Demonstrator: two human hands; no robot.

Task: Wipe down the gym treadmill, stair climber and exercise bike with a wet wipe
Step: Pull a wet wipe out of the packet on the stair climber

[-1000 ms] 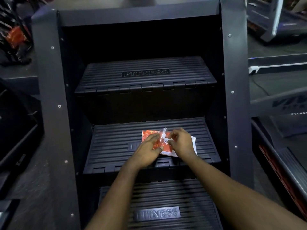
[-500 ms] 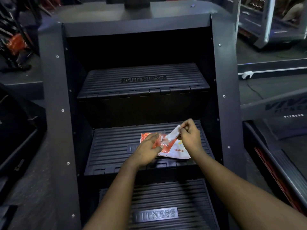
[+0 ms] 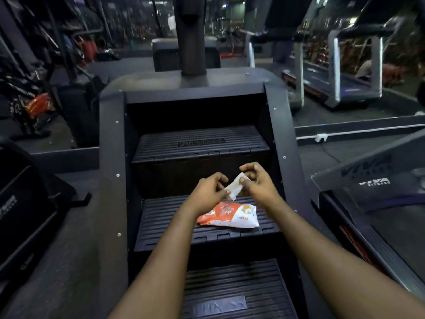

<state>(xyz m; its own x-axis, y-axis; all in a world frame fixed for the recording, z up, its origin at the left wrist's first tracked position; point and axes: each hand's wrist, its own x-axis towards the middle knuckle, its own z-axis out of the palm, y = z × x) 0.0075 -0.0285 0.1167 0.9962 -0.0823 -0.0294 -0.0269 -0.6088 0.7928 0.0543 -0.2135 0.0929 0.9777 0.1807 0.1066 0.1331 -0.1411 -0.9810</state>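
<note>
White and crumpled, a wet wipe (image 3: 234, 188) hangs at the centre of the frame. The left hand (image 3: 208, 192) pinches its lower end and the right hand (image 3: 258, 183) pinches its upper end, fingers curled. Just below, an orange-and-white wipes pack (image 3: 230, 215) lies on the middle step (image 3: 165, 217) of the stair climber (image 3: 112, 157).

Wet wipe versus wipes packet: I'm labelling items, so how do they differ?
The wet wipe is plain white and crumpled; the wipes packet is orange-and-white, printed. The wet wipe is pinched between left hand and right hand; the wipes packet lies on the middle step. Both are partly white.
</note>
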